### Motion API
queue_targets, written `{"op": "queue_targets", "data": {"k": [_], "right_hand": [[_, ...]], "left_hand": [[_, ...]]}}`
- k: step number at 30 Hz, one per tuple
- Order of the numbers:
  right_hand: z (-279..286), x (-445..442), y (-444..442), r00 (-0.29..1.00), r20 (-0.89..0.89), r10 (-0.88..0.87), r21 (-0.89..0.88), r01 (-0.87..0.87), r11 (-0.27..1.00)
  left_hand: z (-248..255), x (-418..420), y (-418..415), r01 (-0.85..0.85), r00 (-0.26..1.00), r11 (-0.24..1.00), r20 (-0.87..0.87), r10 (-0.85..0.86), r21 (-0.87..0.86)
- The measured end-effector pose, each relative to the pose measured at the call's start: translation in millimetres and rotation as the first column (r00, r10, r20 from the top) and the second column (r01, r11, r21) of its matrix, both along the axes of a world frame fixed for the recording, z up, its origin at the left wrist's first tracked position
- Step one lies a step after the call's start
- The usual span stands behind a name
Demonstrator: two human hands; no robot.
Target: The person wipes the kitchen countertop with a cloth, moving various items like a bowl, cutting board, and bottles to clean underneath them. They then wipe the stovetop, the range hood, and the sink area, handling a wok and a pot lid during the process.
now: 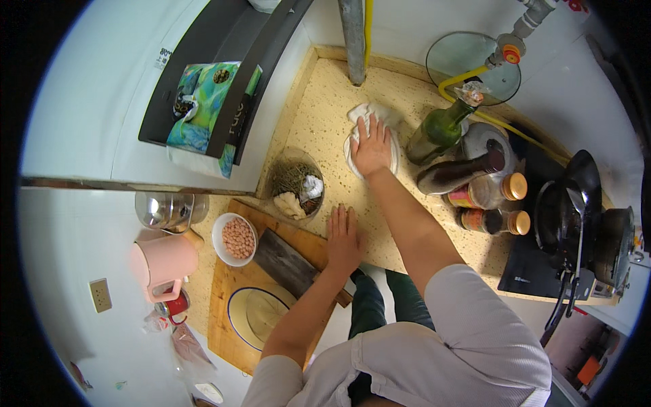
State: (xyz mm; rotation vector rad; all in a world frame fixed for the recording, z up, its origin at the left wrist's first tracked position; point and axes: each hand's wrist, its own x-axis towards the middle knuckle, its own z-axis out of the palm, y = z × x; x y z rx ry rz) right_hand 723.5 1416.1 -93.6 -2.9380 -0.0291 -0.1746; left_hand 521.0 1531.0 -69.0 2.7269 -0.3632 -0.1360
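Observation:
My right hand [374,150] lies flat, fingers spread, on a folded white cloth [360,113] and holds it down against the speckled countertop [318,104]. Empty and palm down, my left hand [346,239] rests by the counter's front, next to the wooden cutting board [224,305]. A cleaver [287,264] with a broad dark blade lies on that board, partly behind my left forearm. Beyond my left fingertips stands a clear container [297,185] holding dried plant matter, a pale lump and crumpled white material. The green glass bottle [437,132] stands right of the cloth.
A bowl of peanuts [238,238] and a blue-rimmed enamel basin [257,315] sit on the board. A pink kettle [165,264] stands left. To the right are a dark bottle [457,173], gold-lidded jars [513,187], a wok [559,219] and a leaning glass lid [473,66].

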Motion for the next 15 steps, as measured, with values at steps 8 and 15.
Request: {"op": "queue_targets", "data": {"k": [8, 15], "right_hand": [[-12, 92, 2, 0.977, 0.01, -0.215, 0.007, 0.215, 0.977], [-10, 151, -12, 0.968, -0.062, -0.244, -0.124, 0.235, 0.964]], "left_hand": [[-5, 0, -6, -0.086, 0.988, 0.991, 0.135, 0.072, 0.101], [3, 0, -10, -0.097, 0.994, 0.989, 0.07, 0.09, 0.112]]}}
